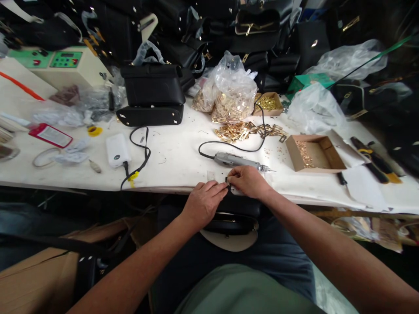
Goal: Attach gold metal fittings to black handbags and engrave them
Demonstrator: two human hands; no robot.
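Note:
At the table's front edge my right hand (249, 181) is closed, with thumb and fingers pinching a small black tab (228, 185). My left hand (204, 201) meets it from the other side, its fingers together and fingertips pressed on the tab. Below both hands a black handbag (231, 223) lies on my lap, its mouth partly open and a pale curved flap (229, 243) toward me. Whether the tab joins the bag is hidden by my fingers. Just beyond my right hand lies a grey electric screwdriver (235, 160) with its bit pointing right.
Gold metal fittings (240, 131) lie piled before a clear plastic bag (234, 93) of more fittings. A cardboard box (316, 153) with tiny copper-coloured pieces stands right, near pliers (369, 159). A white power adapter (118, 149) and black handbag (153, 93) are left. The screwdriver's cable loops across the table.

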